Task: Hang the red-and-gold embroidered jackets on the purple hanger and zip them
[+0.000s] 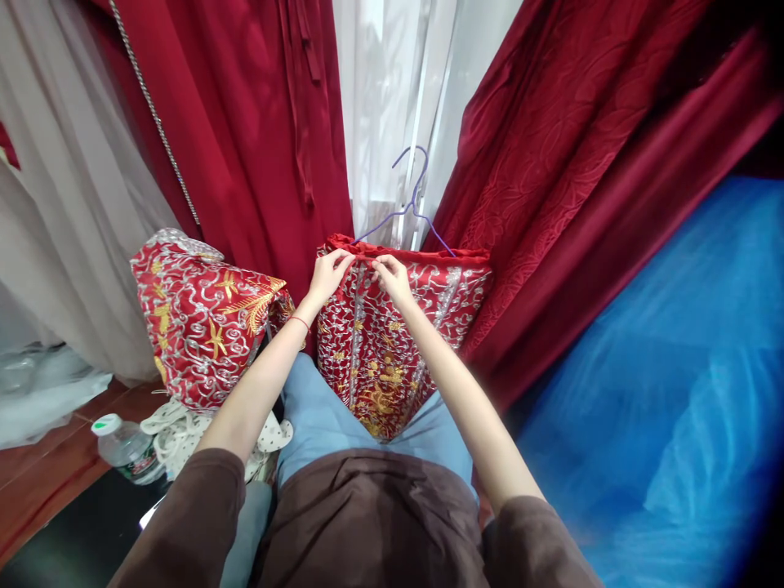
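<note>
Brown top (373,514) fills lower centre. Red embroidered garment (392,343), mid-frame, drapes down the lap (318,416), apparently for support. Left hand (327,276) and right hand (392,278): each grip pinched on its top hem, seemingly holding it level under the purple hanger (413,204).

- Daylight comes through the white curtain (392,98), which glares almost blank at its top.
- Just below the curtain, the red embroidered cloth (392,351) is evenly lit and sharp, its silver threads glinting.
- Right of the curtain, the blue sheet (661,392) is smeared and soft.
- Far from the curtain, edges bend outward and the right-hand corners darken.
</note>
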Action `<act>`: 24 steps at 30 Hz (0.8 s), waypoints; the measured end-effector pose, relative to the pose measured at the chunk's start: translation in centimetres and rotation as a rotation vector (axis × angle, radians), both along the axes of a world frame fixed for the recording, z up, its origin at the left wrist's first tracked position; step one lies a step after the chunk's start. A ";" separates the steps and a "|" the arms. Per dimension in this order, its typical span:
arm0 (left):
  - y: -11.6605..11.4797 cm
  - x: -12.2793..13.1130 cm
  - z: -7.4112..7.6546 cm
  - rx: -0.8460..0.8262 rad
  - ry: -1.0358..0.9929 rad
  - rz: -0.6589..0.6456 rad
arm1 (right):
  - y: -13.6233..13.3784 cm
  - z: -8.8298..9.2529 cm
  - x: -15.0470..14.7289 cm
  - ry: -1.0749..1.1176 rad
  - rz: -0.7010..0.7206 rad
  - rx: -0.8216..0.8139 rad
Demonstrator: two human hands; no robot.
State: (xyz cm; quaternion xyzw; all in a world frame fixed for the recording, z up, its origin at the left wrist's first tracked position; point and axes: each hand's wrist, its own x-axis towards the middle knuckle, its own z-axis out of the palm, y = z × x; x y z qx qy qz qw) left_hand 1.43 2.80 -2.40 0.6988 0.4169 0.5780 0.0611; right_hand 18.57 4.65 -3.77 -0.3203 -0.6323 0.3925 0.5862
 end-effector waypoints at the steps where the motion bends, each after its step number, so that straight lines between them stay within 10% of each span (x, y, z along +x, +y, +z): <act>1: 0.1 -0.1 -0.2 -0.005 -0.001 0.003 | 0.0 0.4 0.4 0.019 0.028 -0.031; 10: 1.3 -0.3 -1.9 -0.050 -0.076 -0.150 | -0.4 2.3 2.5 -0.067 0.174 -0.212; 24: 1.9 1.0 -0.8 -0.004 -0.083 -0.117 | 0.5 1.1 0.8 -0.540 -0.371 0.206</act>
